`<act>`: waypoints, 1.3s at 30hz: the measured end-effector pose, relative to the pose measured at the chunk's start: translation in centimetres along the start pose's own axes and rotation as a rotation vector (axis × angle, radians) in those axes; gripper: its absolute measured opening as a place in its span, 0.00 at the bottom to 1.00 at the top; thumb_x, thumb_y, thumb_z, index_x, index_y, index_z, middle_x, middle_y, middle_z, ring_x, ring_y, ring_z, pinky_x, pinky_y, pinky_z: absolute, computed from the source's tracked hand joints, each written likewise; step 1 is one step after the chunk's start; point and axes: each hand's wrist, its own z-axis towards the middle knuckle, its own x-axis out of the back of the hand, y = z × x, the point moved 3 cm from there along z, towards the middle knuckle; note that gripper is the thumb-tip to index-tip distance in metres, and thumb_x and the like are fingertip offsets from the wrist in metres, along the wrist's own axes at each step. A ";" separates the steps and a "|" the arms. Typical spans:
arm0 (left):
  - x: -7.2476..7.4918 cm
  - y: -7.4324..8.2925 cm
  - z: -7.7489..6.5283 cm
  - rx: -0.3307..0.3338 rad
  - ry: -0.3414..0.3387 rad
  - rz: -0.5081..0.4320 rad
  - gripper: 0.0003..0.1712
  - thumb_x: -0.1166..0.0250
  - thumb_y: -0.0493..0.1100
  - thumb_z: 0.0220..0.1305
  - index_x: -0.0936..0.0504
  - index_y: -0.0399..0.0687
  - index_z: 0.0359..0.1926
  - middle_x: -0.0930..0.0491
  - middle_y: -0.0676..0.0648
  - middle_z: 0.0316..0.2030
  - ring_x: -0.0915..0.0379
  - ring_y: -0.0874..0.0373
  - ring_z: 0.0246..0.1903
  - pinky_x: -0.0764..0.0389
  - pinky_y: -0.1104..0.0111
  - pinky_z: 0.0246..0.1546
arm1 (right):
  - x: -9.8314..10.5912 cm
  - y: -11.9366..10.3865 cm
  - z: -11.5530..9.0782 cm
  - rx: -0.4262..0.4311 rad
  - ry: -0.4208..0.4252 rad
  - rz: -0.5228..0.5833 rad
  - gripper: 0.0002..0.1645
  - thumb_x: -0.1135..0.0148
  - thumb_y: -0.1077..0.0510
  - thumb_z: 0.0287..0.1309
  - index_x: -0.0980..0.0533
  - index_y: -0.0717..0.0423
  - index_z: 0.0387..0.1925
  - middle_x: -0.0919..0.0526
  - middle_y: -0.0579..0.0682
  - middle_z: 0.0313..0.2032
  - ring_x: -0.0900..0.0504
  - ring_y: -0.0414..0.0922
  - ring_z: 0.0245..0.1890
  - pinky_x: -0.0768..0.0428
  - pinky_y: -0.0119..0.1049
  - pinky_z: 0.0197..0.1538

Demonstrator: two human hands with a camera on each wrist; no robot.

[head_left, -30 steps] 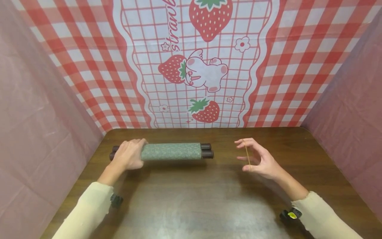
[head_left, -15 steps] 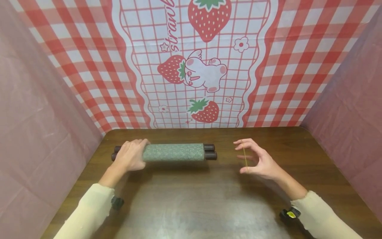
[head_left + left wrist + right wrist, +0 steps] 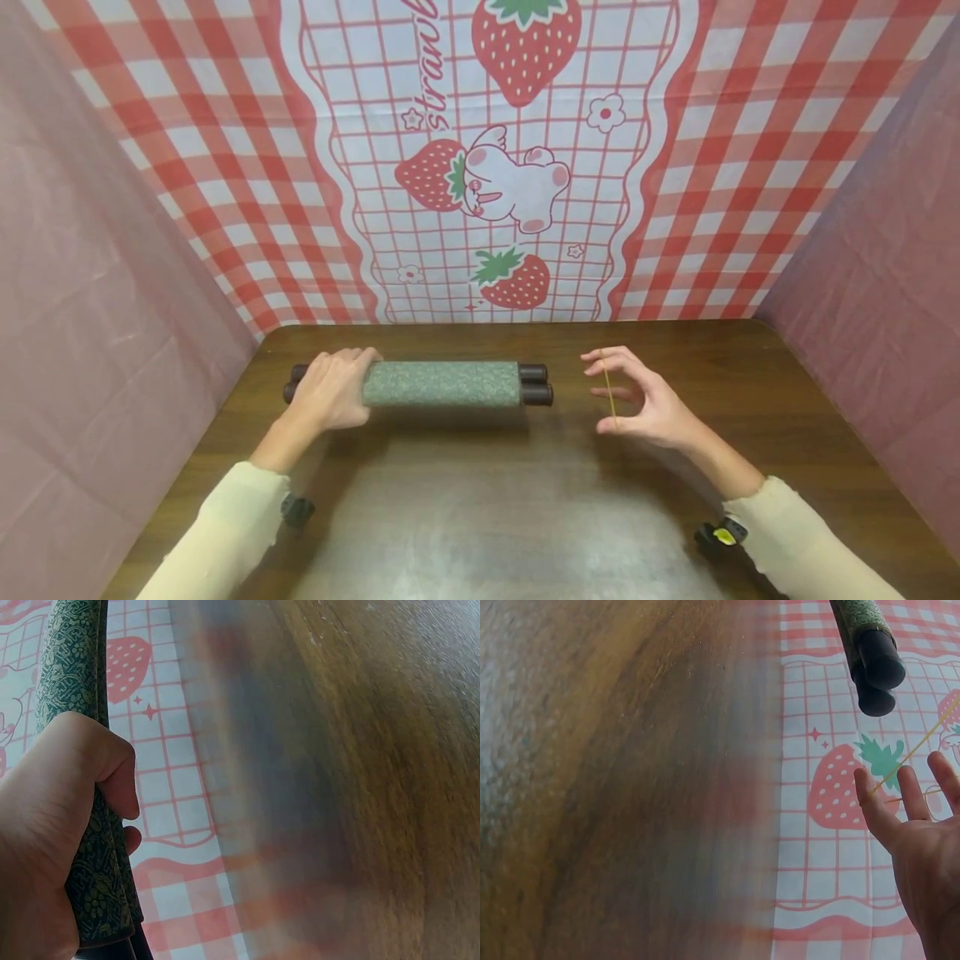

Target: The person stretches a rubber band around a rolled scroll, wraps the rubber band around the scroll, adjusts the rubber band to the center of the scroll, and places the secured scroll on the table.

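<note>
A rolled-up scroll (image 3: 442, 383) with green patterned cloth and two dark roller ends lies level, held just above the table. My left hand (image 3: 330, 392) grips its left part; in the left wrist view the thumb and fingers wrap around the patterned scroll (image 3: 101, 900). Off the scroll's right end, my right hand (image 3: 645, 400) has its fingers and thumb spread, and a thin yellow rubber band (image 3: 609, 392) stretches across them. The right wrist view shows the rubber band (image 3: 922, 740) looped over the fingertips, apart from the dark-ended scroll (image 3: 870, 671).
Beneath both hands is a brown wood-grain table (image 3: 465, 517). A red-and-white checked strawberry cloth (image 3: 517, 183) hangs behind its far edge. Pink cloth walls (image 3: 97, 292) stand at the left and right sides.
My left hand has shifted slightly right with the scroll. My right hand has come a little to the left with the rubber band still stretched, so the gap between them is narrower.
</note>
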 end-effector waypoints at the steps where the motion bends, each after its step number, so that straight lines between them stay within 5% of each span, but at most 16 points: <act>1: 0.1 0.1 0.0 -0.002 0.005 0.002 0.38 0.20 0.44 0.39 0.16 0.43 0.58 0.08 0.41 0.43 0.11 0.41 0.43 0.11 0.44 0.45 | 0.0 0.0 0.0 -0.003 0.000 -0.001 0.48 0.19 0.83 0.39 0.22 0.60 0.65 0.25 0.40 0.74 0.21 0.36 0.71 0.10 0.38 0.66; 7: 0.5 0.4 0.1 -0.011 0.028 0.007 0.38 0.20 0.44 0.37 0.16 0.44 0.56 0.08 0.40 0.43 0.11 0.41 0.43 0.11 0.45 0.44 | 0.0 0.2 0.1 0.000 0.004 0.007 0.48 0.16 0.81 0.38 0.24 0.65 0.65 0.26 0.51 0.74 0.21 0.37 0.72 0.10 0.37 0.68; 18: 0.8 0.8 0.2 -0.017 0.034 0.001 0.39 0.20 0.42 0.37 0.16 0.44 0.58 0.08 0.40 0.44 0.10 0.40 0.45 0.11 0.44 0.47 | -0.2 0.1 0.7 0.013 0.012 0.031 0.47 0.16 0.81 0.39 0.25 0.69 0.64 0.25 0.50 0.74 0.20 0.39 0.71 0.12 0.35 0.69; 26: 0.9 1.3 0.1 -0.023 0.034 0.003 0.39 0.19 0.41 0.36 0.16 0.43 0.57 0.08 0.41 0.43 0.10 0.41 0.43 0.10 0.44 0.47 | -0.4 0.3 0.9 0.010 0.016 0.035 0.46 0.15 0.79 0.40 0.26 0.71 0.64 0.27 0.64 0.72 0.19 0.40 0.71 0.11 0.37 0.69; 34: 0.9 1.8 0.3 -0.030 0.027 -0.021 0.39 0.18 0.42 0.37 0.16 0.43 0.58 0.08 0.41 0.44 0.10 0.41 0.44 0.10 0.44 0.48 | -0.5 0.4 1.0 0.007 0.019 0.029 0.47 0.15 0.79 0.40 0.23 0.64 0.65 0.25 0.44 0.74 0.21 0.39 0.72 0.11 0.38 0.70; 39: 0.8 2.1 0.5 -0.026 0.018 -0.046 0.40 0.18 0.42 0.37 0.16 0.43 0.59 0.08 0.41 0.45 0.10 0.41 0.44 0.10 0.44 0.47 | -0.7 0.3 1.2 0.013 0.020 0.028 0.47 0.15 0.79 0.40 0.23 0.66 0.64 0.25 0.55 0.73 0.21 0.37 0.73 0.12 0.36 0.70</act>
